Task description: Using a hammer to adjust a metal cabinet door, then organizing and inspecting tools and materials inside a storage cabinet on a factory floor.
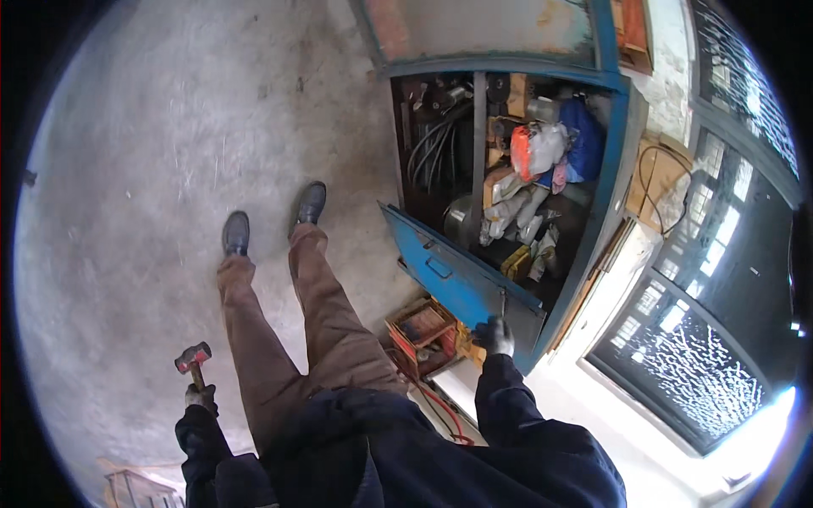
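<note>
My left hand (200, 396), in a dark glove, grips the wooden handle of a red-headed hammer (193, 357), held low beside my left leg. My right hand (494, 336), also gloved, rests on the upper edge of a blue metal cabinet door (449, 275) that hangs open. Behind the door, the blue cabinet (614, 152) is packed with black hoses (432, 144), an orange and white bag (533, 148), a blue bag (584, 135) and rolled papers. I stand on a concrete floor (169, 169) in brown trousers and dark shoes.
A small orange box (421, 330) sits on the floor under the open door, with a red cable (440, 406) trailing from it. Barred windows (703, 296) line the wall at the right. A wooden frame (127, 487) shows at the lower left.
</note>
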A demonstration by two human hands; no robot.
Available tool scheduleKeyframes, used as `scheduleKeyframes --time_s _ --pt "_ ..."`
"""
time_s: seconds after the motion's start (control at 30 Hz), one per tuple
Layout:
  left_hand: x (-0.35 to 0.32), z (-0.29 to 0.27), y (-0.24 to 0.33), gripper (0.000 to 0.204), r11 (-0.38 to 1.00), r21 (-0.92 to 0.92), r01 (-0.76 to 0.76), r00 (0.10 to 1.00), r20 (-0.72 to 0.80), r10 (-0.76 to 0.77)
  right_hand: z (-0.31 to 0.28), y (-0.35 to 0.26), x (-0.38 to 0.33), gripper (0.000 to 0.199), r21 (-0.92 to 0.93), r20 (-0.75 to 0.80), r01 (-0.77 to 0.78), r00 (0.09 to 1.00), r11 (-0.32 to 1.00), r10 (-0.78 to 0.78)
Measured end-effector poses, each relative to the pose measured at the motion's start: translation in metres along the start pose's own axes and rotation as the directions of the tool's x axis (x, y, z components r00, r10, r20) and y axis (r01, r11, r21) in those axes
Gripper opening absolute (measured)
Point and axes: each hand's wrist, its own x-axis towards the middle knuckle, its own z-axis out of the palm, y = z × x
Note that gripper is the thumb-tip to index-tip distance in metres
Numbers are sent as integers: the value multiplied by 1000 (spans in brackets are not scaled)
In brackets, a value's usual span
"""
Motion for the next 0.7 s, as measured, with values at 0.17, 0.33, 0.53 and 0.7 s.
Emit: scheduleKeyframes --time_s 0.17,0.33,0.53,0.7 --pt "-25 3 10 28 991 -91 -101 993 -65 95 23 -82 19 31 -388 99 650 735 654 -671" --pt "-91 25 30 33 990 83 -110 988 -101 119 20 -187 31 28 -183 255 719 694 671 -673" --pt "-82 33 -15 27 900 374 -224 949 -125 288 27 -421 2 35 166 -41 953 263 253 -964" --pt "-245 53 36 26 883 400 -245 945 -104 310 17 -598 -19 54 -4 -203 997 -81 -82 -976"
